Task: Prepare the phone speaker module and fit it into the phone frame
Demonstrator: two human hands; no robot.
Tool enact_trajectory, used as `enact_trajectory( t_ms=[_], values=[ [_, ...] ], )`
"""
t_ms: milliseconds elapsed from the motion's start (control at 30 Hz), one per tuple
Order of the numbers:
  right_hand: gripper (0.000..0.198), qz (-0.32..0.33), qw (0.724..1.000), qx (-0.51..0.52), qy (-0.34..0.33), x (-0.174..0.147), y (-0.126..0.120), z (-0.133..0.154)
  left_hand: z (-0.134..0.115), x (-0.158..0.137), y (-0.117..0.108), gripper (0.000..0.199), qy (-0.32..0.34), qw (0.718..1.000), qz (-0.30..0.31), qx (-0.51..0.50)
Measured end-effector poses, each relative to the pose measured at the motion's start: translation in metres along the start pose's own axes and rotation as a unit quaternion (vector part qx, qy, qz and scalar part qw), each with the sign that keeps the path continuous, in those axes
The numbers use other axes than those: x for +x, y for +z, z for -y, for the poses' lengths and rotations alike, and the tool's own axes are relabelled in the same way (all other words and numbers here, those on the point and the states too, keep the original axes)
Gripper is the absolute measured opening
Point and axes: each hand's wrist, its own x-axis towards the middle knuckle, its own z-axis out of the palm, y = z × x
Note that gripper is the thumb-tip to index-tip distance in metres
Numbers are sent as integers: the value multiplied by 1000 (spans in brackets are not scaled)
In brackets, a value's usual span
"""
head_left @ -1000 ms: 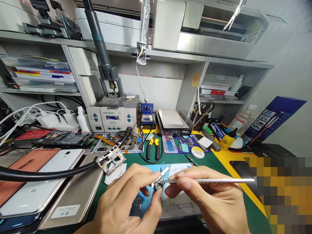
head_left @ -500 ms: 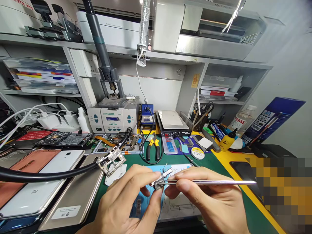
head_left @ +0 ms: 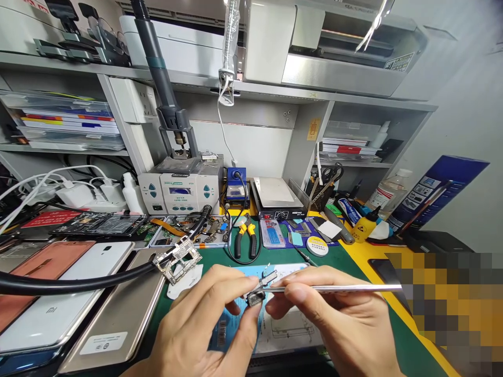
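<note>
My left hand (head_left: 204, 319) pinches a small black phone part (head_left: 256, 299) between thumb and fingertips. A silvery strip (head_left: 269, 278) sticks out from it toward the upper right; whether it is one piece with the part I cannot tell. My right hand (head_left: 341, 319) is closed on metal tweezers (head_left: 365, 288), held nearly level. Their tip reaches the part's upper side, close to my left fingertips. Beneath both hands lies a blue-and-white printed sheet (head_left: 291, 327) on the green mat (head_left: 334, 257).
Phones (head_left: 113, 309) and a black cable (head_left: 78, 283) lie at left, beside a bare circuit board (head_left: 178, 260). Behind are a hot-air station (head_left: 181, 191), pliers (head_left: 247, 238) and a heating plate (head_left: 277, 193). A yellow bottle (head_left: 365, 226) stands at right.
The tweezers have shifted up slightly, and their tip now lies along the part's top rather than over its middle. More of the black part's face shows. Both hands keep their hold.
</note>
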Motion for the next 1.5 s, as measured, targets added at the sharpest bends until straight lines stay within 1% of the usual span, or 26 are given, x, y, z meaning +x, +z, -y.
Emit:
enact_trajectory(
  t_ms=[100,200,333,433,600,767,967,1100,1267,1400,1500],
  values=[
    [6,4,1000,21,17,1,-4,-1,1,0,0,31,2,1000,-1,-5],
    [8,24,999,30,32,3,-9,-2,1,0,0,31,-2,1000,-7,-22],
    [9,37,998,39,32,5,-12,-4,0,2,0,32,-3,999,-3,-39],
    [8,46,998,33,32,5,-12,-1,-1,3,0,32,0,999,-6,-33],
    [10,18,999,-39,-22,3,-12,4,0,2,0,30,-10,999,-26,-25],
    [16,36,993,-90,-71,4,-11,4,4,0,-4,31,8,1000,3,22],
    [16,40,990,-107,-79,4,-10,7,4,-1,-5,31,15,999,-3,44],
    [17,42,989,-110,-88,4,-10,7,2,0,-4,31,19,999,4,49],
    [20,48,983,-125,-129,2,-10,4,-2,-1,0,29,-11,999,-31,37],
    [27,40,987,-109,-114,0,-10,2,-5,-2,2,28,-27,999,-35,29],
    [25,32,987,-108,-117,0,-10,3,-6,-2,2,28,-30,998,-40,33]
  ],
)
